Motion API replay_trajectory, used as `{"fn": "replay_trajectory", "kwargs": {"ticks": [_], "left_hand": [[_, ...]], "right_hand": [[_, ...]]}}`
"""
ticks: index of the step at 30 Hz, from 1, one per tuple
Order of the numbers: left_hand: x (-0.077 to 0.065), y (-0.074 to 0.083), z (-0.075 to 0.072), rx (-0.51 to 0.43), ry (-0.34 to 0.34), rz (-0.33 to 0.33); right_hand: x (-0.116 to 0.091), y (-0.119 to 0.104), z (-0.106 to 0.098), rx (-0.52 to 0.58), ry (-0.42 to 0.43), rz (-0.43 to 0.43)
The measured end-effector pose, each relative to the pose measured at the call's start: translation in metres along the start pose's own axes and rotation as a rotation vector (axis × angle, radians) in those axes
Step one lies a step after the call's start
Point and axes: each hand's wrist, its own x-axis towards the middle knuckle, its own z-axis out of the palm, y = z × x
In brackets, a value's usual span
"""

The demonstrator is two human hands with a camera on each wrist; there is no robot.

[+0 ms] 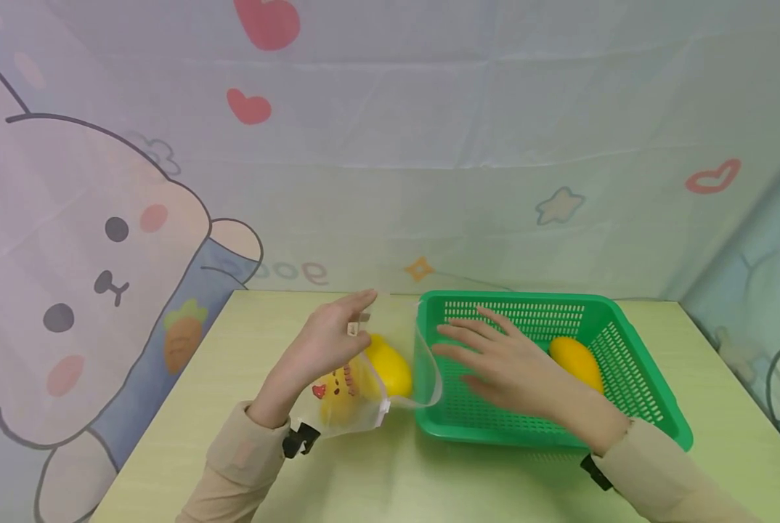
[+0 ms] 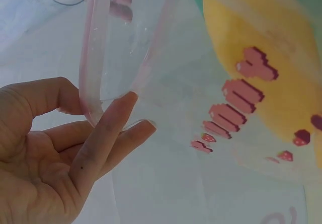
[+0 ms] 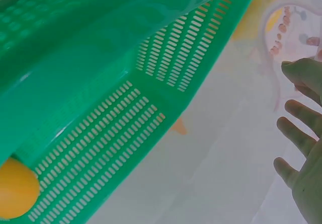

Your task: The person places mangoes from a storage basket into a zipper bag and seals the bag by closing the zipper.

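My left hand (image 1: pixel 327 338) pinches the edge of a clear zip bag (image 1: pixel 367 421) with pink trim and a cartoon print. In the left wrist view, the bag's rim (image 2: pixel 90 58) passes between thumb and fingers, and its mouth gapes. A smooth yellow fruit (image 1: pixel 390 369), perhaps a lemon or mango, lies in the bag. My right hand (image 1: pixel 508 363), fingers spread and holding nothing, hovers over the green plastic basket (image 1: pixel 468 434). An orange-yellow, mango-like fruit (image 1: pixel 576 362) rests in the basket's right part; the right wrist view shows a fruit (image 3: pixel 17 189) there too.
The basket with slotted walls stands on the right of a pale wooden table (image 1: pixel 338 487), beside the bag. Behind the table hangs a printed cloth (image 1: pixel 390 145) with hearts and a cartoon animal. A dark cable (image 1: pixel 770 385) curves at the far right.
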Motion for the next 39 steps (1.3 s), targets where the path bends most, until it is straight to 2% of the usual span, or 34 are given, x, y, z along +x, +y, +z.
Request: {"fn": "replay_trajectory", "kwargs": {"ticks": [15, 25, 39], "left_hand": [[-0.003, -0.002, -0.01, -0.014, 0.017, -0.005], [-0.004, -0.002, -0.007, -0.032, 0.009, 0.0], [-0.004, -0.002, -0.004, 0.009, -0.005, 0.034]], "right_hand": [[-0.023, 0.018, -0.003, 0.011, 0.009, 0.029], [-0.033, 0.029, -0.008, -0.014, -0.027, 0.048], [-0.04, 0.042, -0.011, -0.022, -0.031, 0.064]]}}
